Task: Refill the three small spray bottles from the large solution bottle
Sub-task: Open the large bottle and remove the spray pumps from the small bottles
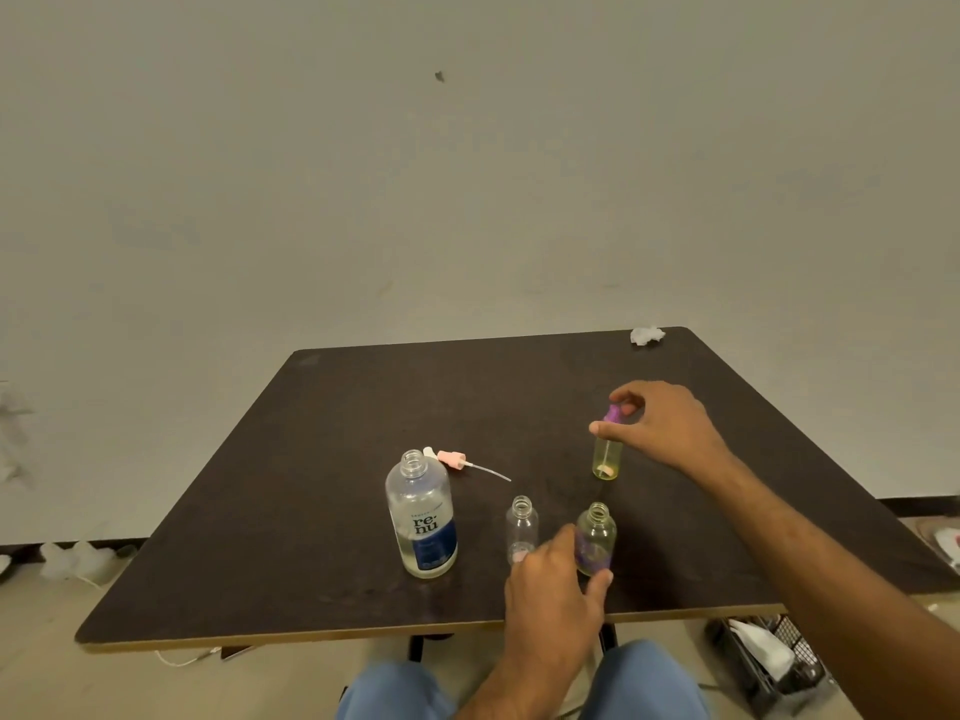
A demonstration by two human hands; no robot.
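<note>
Starting at the left of the dark, matte table [311,511], we see the large solution bottle [422,517]: one tall, clear plastic cylinder with rounded shoulders, a blue and white label, its threaded neck uncapped, pale liquid low inside. Just behind it lies one pink spray head [451,458], on its side, a thin clear dip tube trailing to the right, with a small white cap [429,452] touching its left end. Moving right, we count three small spray bottles. The first small bottle [521,527] is clear, open-necked and upright. Our left hand [553,595] comes next, fingers curled around the base of the second small bottle [596,537], a yellowish, open-necked one with a purple tint low down. Farther back and right stands the third small bottle [607,457], yellowish too, topped by a purple spray head [613,413]; our right hand [660,423] pinches that head, thumb and fingertips closed on it. At the far right corner sits one crumpled white tissue [647,335].
</note>
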